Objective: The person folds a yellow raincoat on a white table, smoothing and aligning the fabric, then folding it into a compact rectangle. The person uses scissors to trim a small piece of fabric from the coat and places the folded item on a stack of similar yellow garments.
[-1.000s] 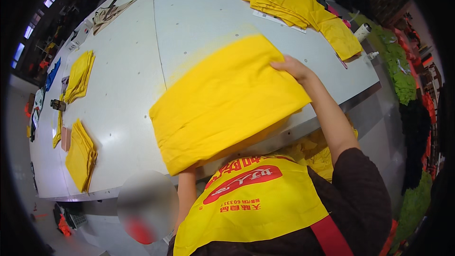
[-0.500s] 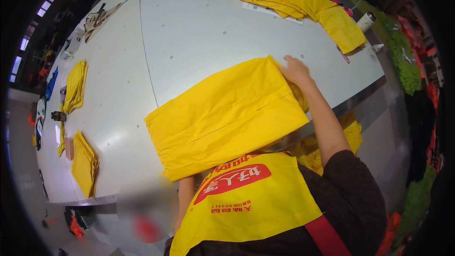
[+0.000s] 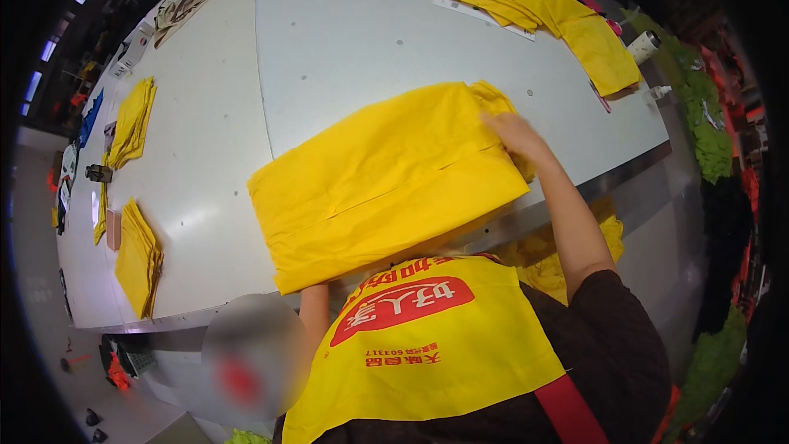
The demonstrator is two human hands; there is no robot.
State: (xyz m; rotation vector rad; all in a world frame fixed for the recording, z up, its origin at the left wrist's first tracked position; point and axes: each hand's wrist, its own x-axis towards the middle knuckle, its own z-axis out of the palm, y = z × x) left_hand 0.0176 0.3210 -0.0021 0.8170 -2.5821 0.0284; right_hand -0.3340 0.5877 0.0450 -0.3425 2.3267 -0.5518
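Beyond the yellow cloth (image 3: pixel 382 185) is a white bottle (image 3: pixel 660 92).

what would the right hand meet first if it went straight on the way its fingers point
Most likely the right end of the folded yellow cloth: the fingertips look almost against it, though depth is unclear.

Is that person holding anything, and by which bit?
A folded yellow cloth, it seems: the right grip is at its right end, though pinching or just touching can't be told. The left grip is hidden behind its near edge.
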